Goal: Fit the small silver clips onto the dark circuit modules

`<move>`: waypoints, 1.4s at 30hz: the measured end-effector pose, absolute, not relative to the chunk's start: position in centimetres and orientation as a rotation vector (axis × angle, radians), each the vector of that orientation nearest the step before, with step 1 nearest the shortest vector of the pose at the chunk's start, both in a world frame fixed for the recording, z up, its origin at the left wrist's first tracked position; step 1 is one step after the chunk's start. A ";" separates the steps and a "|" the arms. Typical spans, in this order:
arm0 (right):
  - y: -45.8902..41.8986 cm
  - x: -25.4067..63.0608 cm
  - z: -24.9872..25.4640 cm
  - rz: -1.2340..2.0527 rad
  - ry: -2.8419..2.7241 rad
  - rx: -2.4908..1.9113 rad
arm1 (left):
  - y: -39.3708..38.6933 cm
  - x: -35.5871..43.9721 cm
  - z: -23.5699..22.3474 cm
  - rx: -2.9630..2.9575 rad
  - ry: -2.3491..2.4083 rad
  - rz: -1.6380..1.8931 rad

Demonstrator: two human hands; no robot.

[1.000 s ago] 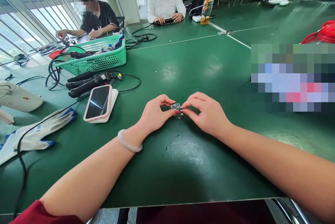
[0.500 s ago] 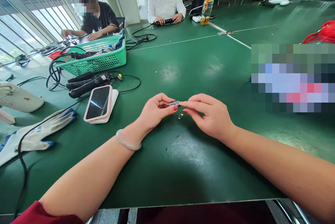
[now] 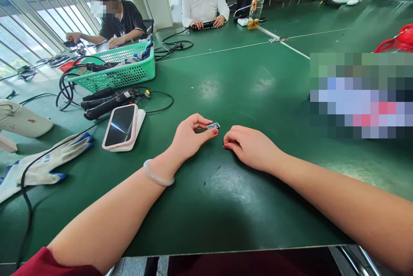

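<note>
Between the thumb and fingers of my left hand (image 3: 189,135) is a small silvery patterned part (image 3: 213,126), held just above the green table (image 3: 226,216); its exact kind is too small to tell. My right hand (image 3: 253,147) rests at the table a little to the right of that part, apart from it. Its fingers are curled in and pressed together at the tips. Whatever may be between those fingertips is hidden, and the small pale rectangular piece seen earlier on the table no longer shows.
To the left lie a phone (image 3: 121,125) on a white box, black corded tools (image 3: 109,103) and a work glove (image 3: 48,164). Behind them stands a green basket (image 3: 116,76) with cables. Two people sit across the table. A blurred patch (image 3: 361,95) covers the right side.
My right hand has left the silvery part, come down and curled its fingers where the pale piece lay. My left hand keeps its hold. One person across has reached further left.
</note>
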State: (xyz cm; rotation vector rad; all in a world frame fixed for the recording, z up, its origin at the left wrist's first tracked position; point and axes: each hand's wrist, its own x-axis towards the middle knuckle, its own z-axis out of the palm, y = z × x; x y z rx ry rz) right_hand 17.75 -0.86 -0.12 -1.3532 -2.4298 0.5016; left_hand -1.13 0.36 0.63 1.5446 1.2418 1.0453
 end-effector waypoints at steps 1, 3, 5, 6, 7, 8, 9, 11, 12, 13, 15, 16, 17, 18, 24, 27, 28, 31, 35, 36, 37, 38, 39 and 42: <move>-0.8 17.8 -0.1 0.529 -2.410 -1.344 | 0.3 -1.1 0.7 1.549 1.240 1.042; -0.7 18.0 -0.2 0.570 -2.366 -1.321 | 0.3 -1.1 0.8 1.556 1.237 1.040; -0.7 18.1 -0.3 0.582 -2.347 -1.301 | 0.2 -1.1 0.8 1.566 1.239 1.039; -0.7 18.1 -0.3 0.581 -2.348 -1.296 | 0.2 -1.0 0.9 1.572 1.240 1.039; -0.7 18.1 -0.2 0.581 -2.356 -1.295 | 0.2 -1.0 0.9 1.577 1.241 1.036; -0.8 18.1 -0.2 0.580 -2.369 -1.297 | 0.3 -1.0 0.9 1.580 1.243 1.035; -0.8 18.1 -0.2 0.578 -2.385 -1.303 | 0.3 -1.0 0.9 1.582 1.242 1.032; -0.8 18.2 0.0 0.573 -2.410 -1.318 | 0.3 -1.0 0.9 1.580 1.238 1.031; -0.8 18.3 0.0 0.567 -2.414 -1.329 | 0.3 -1.1 0.9 1.579 1.238 1.029; -0.7 18.5 0.1 0.558 -2.413 -1.342 | 0.3 -1.1 0.9 1.581 1.240 1.026; -0.6 18.8 0.3 0.538 -2.397 -1.381 | 0.3 -1.1 0.8 1.590 1.245 1.013; -0.5 19.0 0.4 0.529 -2.392 -1.404 | 0.3 -1.1 0.8 1.597 1.249 1.002; -0.5 19.2 0.5 0.521 -2.393 -1.426 | 0.3 -1.1 0.8 1.606 1.253 0.989; -0.5 19.3 0.6 0.513 -2.401 -1.445 | 0.2 -1.1 0.8 1.615 1.258 0.975; -0.6 19.5 0.6 0.441 -2.474 -1.469 | 0.3 -1.2 0.7 1.677 1.267 0.961; -0.7 19.4 0.6 0.376 -2.457 -1.457 | 0.2 -1.2 0.7 1.709 1.284 0.935; -0.7 19.4 0.7 0.348 -2.422 -1.443 | 0.2 -1.2 0.7 1.725 1.290 0.916; -1.1 19.2 1.1 0.257 -2.272 -1.347 | 0.0 -1.2 0.7 1.774 1.293 0.854; -1.6 18.6 1.3 0.231 -2.221 -1.210 | -0.2 -1.1 0.7 1.817 1.267 0.820; -1.7 18.5 1.2 0.232 -2.230 -1.192 | -0.2 -1.1 0.6 1.825 1.252 0.816; -1.8 18.4 1.1 0.231 -2.242 -1.183 | -0.3 -1.1 0.6 1.833 1.235 0.812; -1.8 18.3 1.1 0.227 -2.255 -1.177 | -0.3 -1.1 0.6 1.841 1.220 0.808; -1.9 18.2 1.0 0.223 -2.268 -1.176 | -0.3 -1.1 0.6 1.850 1.208 0.806; -1.9 18.1 0.9 0.210 -2.290 -1.171 | -0.4 -1.1 0.5 1.870 1.197 0.808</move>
